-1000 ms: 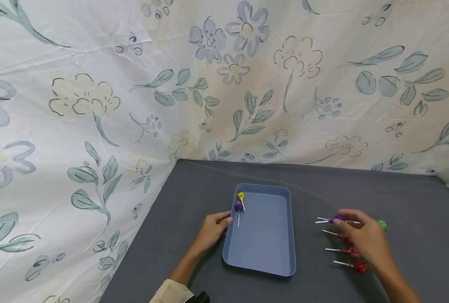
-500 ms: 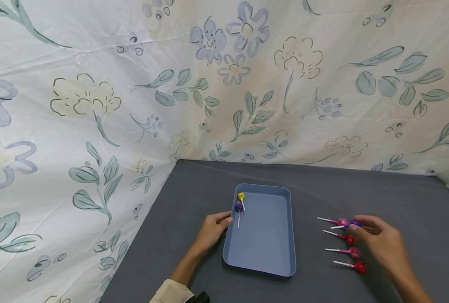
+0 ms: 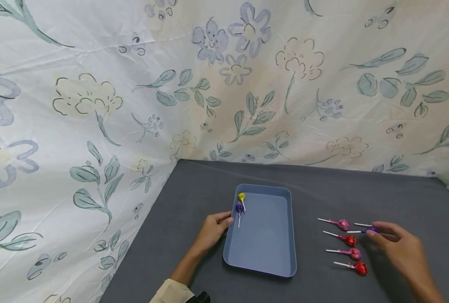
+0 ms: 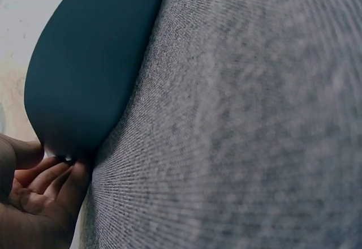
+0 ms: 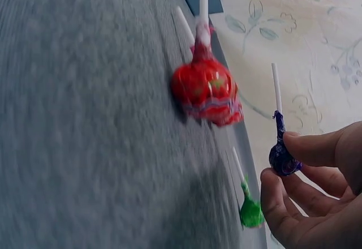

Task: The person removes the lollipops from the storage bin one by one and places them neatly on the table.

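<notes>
My left hand point(image 3: 211, 230) grips the left rim of a blue-grey tray point(image 3: 264, 235), thumb on the rim; the left wrist view shows the tray's underside point(image 4: 85, 73) between thumb and fingers. Inside the tray lie a yellow lollipop point(image 3: 241, 196) and a purple lollipop point(image 3: 239, 208). Over on the right, my right hand point(image 3: 404, 248) pinches another purple lollipop point(image 5: 283, 159) by its wrapped head, stick pointing left. Just beyond those fingers lies a green lollipop point(image 5: 250, 212); in the head view only its stick point(image 3: 362, 224) shows.
Left of my right hand, two pink lollipops point(image 3: 343, 224) and two red ones point(image 3: 360, 268) lie in a column, sticks pointing left. A dark grey cloth point(image 3: 323, 185) covers the table. Floral fabric point(image 3: 247, 105) hangs behind it and along the left.
My right hand has carried the purple lollipop rightward, from above the top pink one to beside the green one. The green head is now hidden behind it. My left hand stays on the tray.
</notes>
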A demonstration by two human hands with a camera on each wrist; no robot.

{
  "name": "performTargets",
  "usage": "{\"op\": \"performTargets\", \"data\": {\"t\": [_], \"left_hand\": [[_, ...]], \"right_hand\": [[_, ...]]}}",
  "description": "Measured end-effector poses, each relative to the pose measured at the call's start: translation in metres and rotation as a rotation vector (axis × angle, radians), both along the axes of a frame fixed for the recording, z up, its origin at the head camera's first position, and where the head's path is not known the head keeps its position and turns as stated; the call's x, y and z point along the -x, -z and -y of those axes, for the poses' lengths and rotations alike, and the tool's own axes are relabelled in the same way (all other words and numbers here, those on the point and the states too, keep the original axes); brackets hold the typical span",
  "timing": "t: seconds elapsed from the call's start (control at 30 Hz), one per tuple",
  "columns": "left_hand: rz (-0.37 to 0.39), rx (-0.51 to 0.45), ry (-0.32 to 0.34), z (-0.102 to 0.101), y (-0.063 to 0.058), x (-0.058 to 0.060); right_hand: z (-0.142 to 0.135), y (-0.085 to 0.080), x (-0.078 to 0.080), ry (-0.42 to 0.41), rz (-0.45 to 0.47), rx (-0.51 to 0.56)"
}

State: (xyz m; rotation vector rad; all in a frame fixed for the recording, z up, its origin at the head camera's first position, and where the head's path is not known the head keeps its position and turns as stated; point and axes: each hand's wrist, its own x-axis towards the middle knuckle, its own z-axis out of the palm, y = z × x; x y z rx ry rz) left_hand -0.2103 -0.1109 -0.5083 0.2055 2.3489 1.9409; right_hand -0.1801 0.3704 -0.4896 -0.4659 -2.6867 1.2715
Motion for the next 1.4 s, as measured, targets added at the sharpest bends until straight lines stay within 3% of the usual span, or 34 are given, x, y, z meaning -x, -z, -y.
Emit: {"op": "performTargets", "data": {"t": [0.13,0.37,0.8,1.2,1.4], "left_hand": [[0.001,0.007,0.0,0.0,0.0,-0.001],[0.009,0.011,-0.003,0.001,0.002,0.001],[0.005,0.021,-0.003,0.001,0.001,0.001],[-0.002,0.009,-0.004,0.001,0.001,-0.001],[0.001,0.006,-0.007,0.0,0.0,-0.001]], "right_hand": [[-0.008,0.005,0.0,0.041,0.009,-0.001],[-0.018,0.009,-0.002,0.132,0.133,-0.021],[-0.033,0.02,-0.004,0.108,0.173,-0.062],[-0.051,0.049,0.006,0.099,0.192,-0.061],[-0.043,0.036,0.004,0.155,0.208,-0.035]]}}
